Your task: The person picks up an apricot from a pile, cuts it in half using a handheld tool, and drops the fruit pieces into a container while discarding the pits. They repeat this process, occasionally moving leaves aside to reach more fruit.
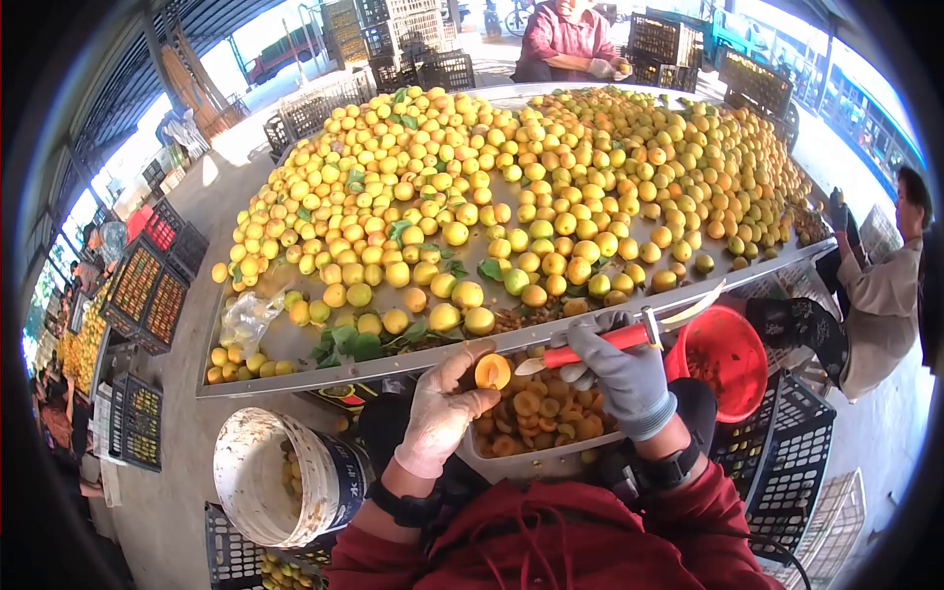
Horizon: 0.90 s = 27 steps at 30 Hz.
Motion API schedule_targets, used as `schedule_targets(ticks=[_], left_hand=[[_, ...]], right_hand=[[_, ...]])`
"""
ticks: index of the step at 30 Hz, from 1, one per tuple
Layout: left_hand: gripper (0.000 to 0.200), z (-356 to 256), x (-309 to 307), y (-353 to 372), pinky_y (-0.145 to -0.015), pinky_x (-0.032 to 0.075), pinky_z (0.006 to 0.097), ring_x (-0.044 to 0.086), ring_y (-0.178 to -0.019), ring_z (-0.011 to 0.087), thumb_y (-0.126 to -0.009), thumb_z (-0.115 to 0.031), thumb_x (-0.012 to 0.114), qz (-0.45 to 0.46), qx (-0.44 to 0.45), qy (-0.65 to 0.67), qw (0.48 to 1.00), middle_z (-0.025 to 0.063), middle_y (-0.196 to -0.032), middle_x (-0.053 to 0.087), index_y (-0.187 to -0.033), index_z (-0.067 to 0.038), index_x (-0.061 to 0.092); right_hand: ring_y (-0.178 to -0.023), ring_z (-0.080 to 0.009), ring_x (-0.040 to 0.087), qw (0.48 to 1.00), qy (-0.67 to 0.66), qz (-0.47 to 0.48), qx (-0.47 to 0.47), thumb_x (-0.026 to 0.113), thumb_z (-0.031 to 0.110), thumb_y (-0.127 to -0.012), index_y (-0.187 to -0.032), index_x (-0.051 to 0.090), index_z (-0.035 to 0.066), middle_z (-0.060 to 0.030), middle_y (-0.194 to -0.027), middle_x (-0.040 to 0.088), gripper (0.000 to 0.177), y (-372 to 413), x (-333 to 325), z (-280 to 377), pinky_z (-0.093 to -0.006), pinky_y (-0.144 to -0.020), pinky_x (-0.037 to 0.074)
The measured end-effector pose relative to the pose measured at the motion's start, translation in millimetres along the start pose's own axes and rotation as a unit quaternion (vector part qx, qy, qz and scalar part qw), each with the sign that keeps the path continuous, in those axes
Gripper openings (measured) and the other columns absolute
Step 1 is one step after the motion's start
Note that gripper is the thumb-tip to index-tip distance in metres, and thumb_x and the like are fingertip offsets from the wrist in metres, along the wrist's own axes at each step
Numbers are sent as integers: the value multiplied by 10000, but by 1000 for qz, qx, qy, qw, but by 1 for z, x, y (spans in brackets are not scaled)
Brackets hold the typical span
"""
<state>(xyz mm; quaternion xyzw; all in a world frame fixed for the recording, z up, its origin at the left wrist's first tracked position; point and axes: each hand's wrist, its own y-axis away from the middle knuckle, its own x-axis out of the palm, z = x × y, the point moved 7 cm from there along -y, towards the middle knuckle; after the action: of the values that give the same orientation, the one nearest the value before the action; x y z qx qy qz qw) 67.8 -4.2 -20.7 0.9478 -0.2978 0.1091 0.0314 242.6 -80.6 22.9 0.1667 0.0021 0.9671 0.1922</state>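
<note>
My left hand (444, 405), in a pale stained glove, pinches a cut orange fruit half (493, 372) with its flat face showing. My right hand (621, 376), in a grey glove, is closed round the red handle of a knife (608, 346). One pale blade end of this tool points left, close beside the fruit half; a longer curved blade extends to the upper right. Below both hands, a tub (541, 464) holds many cut orange pieces. Just beyond them lies the metal table edge (413, 362), with whole yellow-orange fruits (444, 317) heaped behind it.
A white bucket (258, 492) stands at left, a red bucket (733, 379) at right. Black crates (777, 442) lie at lower right. A plastic bag (254, 321) and leaves rest on the table. One person (567, 44) is across the table, another (875, 285) at right.
</note>
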Motion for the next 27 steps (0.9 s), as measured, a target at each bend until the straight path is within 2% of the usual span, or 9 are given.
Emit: schedule_targets(ticks=[5,7,9,13,16,18,21,25,27], left_hand=[[491,-2,1,1,-844,436,251,530,-1011,126,-709,121,577,3,17,-16,1000,51,-1100,578,-1184,7,534],[416,2,-3,-1,-766,457,210,559,-889,96,-777,91,574,-25,23,19,999,38,-981,584,-1178,-13,543],[403,5,-4,-1,-716,457,201,566,-835,89,-797,75,558,-28,-20,19,999,42,-971,583,-1189,-16,534],[414,5,-2,-1,-613,459,218,596,-749,138,-821,49,525,-34,-66,-37,997,79,-1019,587,-1229,-6,489],[393,0,0,-2,-593,444,212,595,-761,142,-829,46,513,-38,9,-32,999,87,-1023,586,-1218,-6,503],[390,-1,1,1,-595,444,214,595,-762,144,-826,56,509,-31,3,-28,999,89,-1029,587,-1210,-5,512],[383,-2,1,1,-612,453,219,594,-770,151,-814,71,515,-22,-6,10,1000,94,-1038,589,-1189,-3,530],[359,5,-4,-1,-674,470,227,589,-807,152,-798,72,557,-25,-18,60,998,86,-1029,598,-1148,-8,557],[335,6,-4,-3,-728,470,235,578,-849,134,-779,59,603,-31,12,-12,999,67,-1008,604,-1106,-10,577]], right_hand=[[-607,-96,606,999,22,16,-38,634,138,-831,-906,576,-9,-65,-794,632,174,-3,20,-7,-187,-505,455],[-662,-104,622,998,34,30,-31,619,126,-838,-933,602,-6,-57,-814,636,163,-6,19,-14,-195,-539,470],[-728,-123,637,977,169,44,-125,594,125,-853,-961,631,10,-49,-837,649,161,-7,18,-13,-227,-585,493],[-773,-143,644,966,187,74,-162,570,133,-867,-987,646,28,-52,-900,659,176,-2,18,-11,-255,-622,507],[-761,-147,644,985,145,62,-69,561,155,-873,-987,639,9,-62,-927,661,201,-8,8,-24,-261,-630,507],[-745,-141,644,993,55,108,17,553,162,-876,-1006,628,-5,-69,-908,663,225,-15,5,-43,-245,-622,504],[-726,-146,646,992,70,104,28,547,163,-877,-1010,622,-13,-80,-870,666,233,-14,11,-45,-238,-613,501],[-697,-140,637,987,-13,90,134,538,152,-883,-1090,583,-4,-96,-839,652,263,-10,16,-58,-251,-605,519],[-704,-145,643,985,-6,88,151,547,171,-884,-1119,564,-2,-92,-867,658,292,-7,20,-58,-252,-588,512]])
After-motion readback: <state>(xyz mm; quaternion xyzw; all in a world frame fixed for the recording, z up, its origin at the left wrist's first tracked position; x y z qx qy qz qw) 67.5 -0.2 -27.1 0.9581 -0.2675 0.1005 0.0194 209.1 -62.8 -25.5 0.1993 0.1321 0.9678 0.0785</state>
